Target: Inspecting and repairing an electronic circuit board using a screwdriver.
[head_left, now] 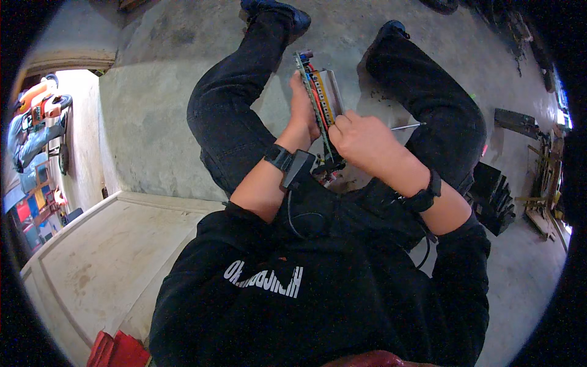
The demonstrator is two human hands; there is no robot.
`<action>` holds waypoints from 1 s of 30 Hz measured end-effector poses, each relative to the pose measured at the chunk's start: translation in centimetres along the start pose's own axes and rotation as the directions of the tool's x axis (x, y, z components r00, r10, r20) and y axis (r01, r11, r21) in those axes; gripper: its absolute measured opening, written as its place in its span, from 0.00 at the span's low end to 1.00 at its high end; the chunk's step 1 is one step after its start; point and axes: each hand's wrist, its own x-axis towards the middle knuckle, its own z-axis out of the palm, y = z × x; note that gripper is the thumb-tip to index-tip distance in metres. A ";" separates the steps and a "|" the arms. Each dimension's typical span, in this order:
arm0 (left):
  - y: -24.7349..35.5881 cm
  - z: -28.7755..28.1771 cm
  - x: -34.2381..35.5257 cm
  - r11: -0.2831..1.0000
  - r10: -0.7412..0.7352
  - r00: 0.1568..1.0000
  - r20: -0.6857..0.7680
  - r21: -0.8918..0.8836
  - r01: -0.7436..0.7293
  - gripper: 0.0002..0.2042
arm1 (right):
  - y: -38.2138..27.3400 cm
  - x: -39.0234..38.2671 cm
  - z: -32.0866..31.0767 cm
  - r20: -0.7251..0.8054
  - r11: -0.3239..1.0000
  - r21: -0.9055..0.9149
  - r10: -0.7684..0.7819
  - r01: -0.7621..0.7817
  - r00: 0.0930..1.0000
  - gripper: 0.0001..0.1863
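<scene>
Between my bent legs my left hand (302,109) supports a long circuit board (317,104) from its left side, partly hidden behind it. The board stands on edge, tilted. It carries red wires, a row of yellow parts and a grey metal plate (332,92) along its right side. My right hand (362,139) is closed at the board's lower right edge. Out of that fist a thin metal rod (406,127) sticks out to the right, toward my knee; its other end is hidden in the fingers. Dark loose parts (329,168) lie at the board's lower end.
My legs in black trousers (229,92) flank the board on the concrete floor (162,110). At the left lies a pale panel (104,257) beside a doorway with a motorcycle (43,110) outside. Dark stacked parts (492,199) and wooden scraps (541,223) lie at the right.
</scene>
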 end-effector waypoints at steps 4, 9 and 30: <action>0.3 1.3 -0.7 1.000 -0.002 1.000 -0.005 -0.018 0.002 0.32 | 0.7 -0.5 -0.8 -0.017 0.998 0.052 -0.046 0.047 0.999 0.05; -0.1 1.1 -0.5 0.994 -0.020 0.999 0.039 -0.102 0.024 0.33 | 1.5 -0.8 -1.1 -0.094 0.998 0.065 0.029 -0.023 0.995 0.06; -0.3 1.0 -0.9 0.980 0.022 1.000 -0.001 -0.200 -0.022 0.31 | 0.0 -1.6 -1.1 -0.159 0.971 0.187 0.182 -0.151 0.970 0.08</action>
